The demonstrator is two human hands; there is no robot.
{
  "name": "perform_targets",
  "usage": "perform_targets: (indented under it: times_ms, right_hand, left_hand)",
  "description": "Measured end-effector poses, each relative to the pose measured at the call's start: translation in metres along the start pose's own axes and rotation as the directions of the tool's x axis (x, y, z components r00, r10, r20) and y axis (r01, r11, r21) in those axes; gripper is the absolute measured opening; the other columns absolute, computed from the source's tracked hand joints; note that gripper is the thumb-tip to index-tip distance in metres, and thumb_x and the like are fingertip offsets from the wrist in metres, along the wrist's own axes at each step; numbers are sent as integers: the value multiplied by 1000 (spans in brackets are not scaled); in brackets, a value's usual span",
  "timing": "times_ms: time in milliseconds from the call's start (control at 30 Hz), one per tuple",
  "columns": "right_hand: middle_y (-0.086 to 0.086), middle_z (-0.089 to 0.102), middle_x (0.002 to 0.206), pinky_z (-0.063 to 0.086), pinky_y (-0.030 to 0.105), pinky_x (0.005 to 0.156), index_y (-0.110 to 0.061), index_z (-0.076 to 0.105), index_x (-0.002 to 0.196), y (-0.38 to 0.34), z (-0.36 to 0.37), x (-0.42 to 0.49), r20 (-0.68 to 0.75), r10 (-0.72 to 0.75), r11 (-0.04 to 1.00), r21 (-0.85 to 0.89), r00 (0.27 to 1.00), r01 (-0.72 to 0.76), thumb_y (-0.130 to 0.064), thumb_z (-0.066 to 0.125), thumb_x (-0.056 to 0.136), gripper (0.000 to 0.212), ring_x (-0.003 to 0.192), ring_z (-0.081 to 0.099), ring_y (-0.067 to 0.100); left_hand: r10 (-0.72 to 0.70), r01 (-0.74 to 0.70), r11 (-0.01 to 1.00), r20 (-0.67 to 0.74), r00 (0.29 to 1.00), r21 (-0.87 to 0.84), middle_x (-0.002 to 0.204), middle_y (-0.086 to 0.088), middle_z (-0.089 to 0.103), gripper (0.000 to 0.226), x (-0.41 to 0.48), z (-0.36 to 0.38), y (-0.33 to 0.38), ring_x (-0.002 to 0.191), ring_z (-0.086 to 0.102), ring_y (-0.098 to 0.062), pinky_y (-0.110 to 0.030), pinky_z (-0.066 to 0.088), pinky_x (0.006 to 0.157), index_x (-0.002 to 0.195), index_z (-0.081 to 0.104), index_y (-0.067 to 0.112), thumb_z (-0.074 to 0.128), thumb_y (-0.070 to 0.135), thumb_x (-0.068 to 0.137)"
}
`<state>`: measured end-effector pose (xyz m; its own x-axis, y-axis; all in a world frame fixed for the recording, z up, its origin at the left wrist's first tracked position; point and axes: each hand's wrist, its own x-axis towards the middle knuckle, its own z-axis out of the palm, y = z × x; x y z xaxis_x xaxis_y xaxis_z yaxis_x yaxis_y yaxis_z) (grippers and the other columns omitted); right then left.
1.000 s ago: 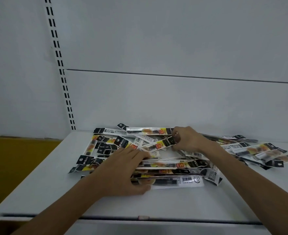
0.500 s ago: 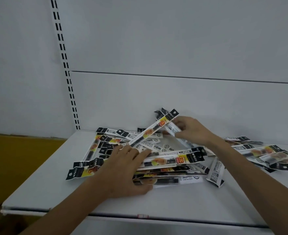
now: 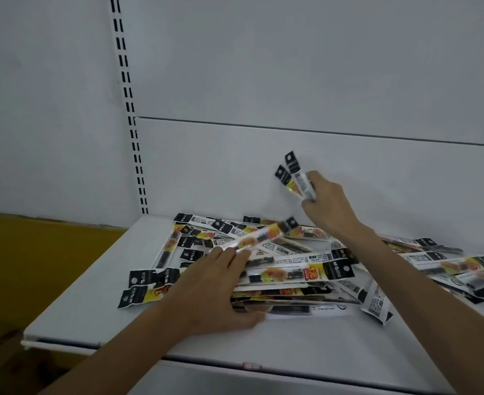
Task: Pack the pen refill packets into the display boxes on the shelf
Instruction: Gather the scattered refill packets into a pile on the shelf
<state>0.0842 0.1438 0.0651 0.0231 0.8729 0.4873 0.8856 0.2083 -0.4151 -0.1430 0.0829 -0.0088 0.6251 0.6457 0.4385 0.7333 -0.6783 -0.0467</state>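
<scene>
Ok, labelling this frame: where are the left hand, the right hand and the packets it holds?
left hand [image 3: 215, 289]: head view, back of hand.
right hand [image 3: 327, 205]: head view, back of hand.
held packets [image 3: 300, 181]: head view, white barcode part.

The slanting packet [image 3: 260, 238] above the pile [image 3: 292, 276] is smeared, and whether the left hand [image 3: 215, 289] grips it cannot be told. That hand covers the pile's left part, and its thumb hides some of the near edge. The right hand [image 3: 325, 203] hides the lower ends of the raised packets [image 3: 298, 178]. Two black tabs [image 3: 290, 159] show there; any further packets behind cannot be counted. The print is too small to read. The pile's right part and both forearms [image 3: 115, 363] are cut off. The dim yellow area [image 3: 35, 252] at left is unclear.
</scene>
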Motion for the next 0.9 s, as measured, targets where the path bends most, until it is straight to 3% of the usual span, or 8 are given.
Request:
perform_targets:
  times_ms: [100, 200, 333, 433, 500, 600, 800, 900]
  right_hand:
    - [8, 55, 94, 37, 23, 48, -5, 47, 119, -8, -9, 3, -63, -90, 994, 53, 994, 93, 3, 49, 85, 35, 66, 49, 20]
    - [12, 58, 118, 50, 25, 72, -10, 48, 123, -27, 4, -4, 308, -169, 980, 151, 936, 128, -4, 57, 86, 39, 89, 58, 20]
    - [1, 40, 145, 33, 34, 109, -20, 33, 141, -22, 39, -10, 693, -109, 990, 12, 713, 140, -39, 65, 83, 69, 130, 41, 18]
    - [3, 50, 133, 43, 31, 98, -19, 37, 139, -15, 41, -7, 674, -44, 999, 5, 738, 54, -37, 70, 80, 69, 118, 51, 21]
    - [3, 60, 113, 51, 23, 74, -13, 50, 126, -16, 41, -4, 657, -72, 995, 1, 750, 95, -31, 71, 80, 53, 89, 62, 16]
    - [-1, 62, 84, 41, 10, 47, -10, 62, 101, -14, 44, 0, 614, -87, 996, 30, 784, 86, -19, 70, 79, 25, 59, 55, 5]
    - [-2, 57, 90, 52, 23, 54, -8, 56, 122, -12, 30, 8, 293, -13, 992, 120, 956, -24, -11, 63, 84, 38, 59, 55, 10]
    - [1, 61, 102, 49, 14, 53, -13, 58, 120, -23, 24, 3, 503, -178, 965, 259, 845, 49, -5, 65, 81, 39, 65, 56, 6]
  left_hand:
    - [-19, 19, 1000, 6, 1000, 2, 114, 5, 55, 85, -1, 1, -1, 100, 53, -16, -28, 42, 85, 125, 47, 21, 32, 80, 66]
    - [-18, 17, 1000, 36, 999, 22, 113, 4, 58, 82, -1, 4, -2, 100, 56, -17, -30, 43, 86, 120, 50, 20, 32, 80, 67]
    - [0, 4, 996, -55, 998, 84, 99, 8, 63, 74, -3, 9, -2, 85, 59, -13, -27, 50, 75, 107, 57, 21, 35, 80, 67]
    - [13, -7, 998, -84, 996, 70, 96, 9, 63, 73, -4, 10, -1, 83, 58, -13, -26, 50, 74, 106, 57, 21, 35, 79, 68]
    - [34, -26, 996, -93, 995, 87, 94, 10, 62, 72, -4, 9, -1, 82, 57, -13, -26, 49, 75, 107, 57, 21, 36, 78, 68]
    - [41, -28, 992, -104, 994, 125, 91, 10, 62, 72, -5, 7, 1, 79, 56, -13, -24, 48, 73, 107, 57, 21, 37, 77, 67]
    - [45, -31, 991, -105, 993, 130, 83, 11, 60, 71, -5, 5, 1, 71, 54, -12, -23, 49, 66, 106, 56, 19, 37, 76, 68]
    - [40, -32, 995, -80, 996, 97, 85, 12, 61, 71, -4, 4, 2, 73, 56, -11, -22, 49, 67, 108, 56, 20, 37, 76, 68]
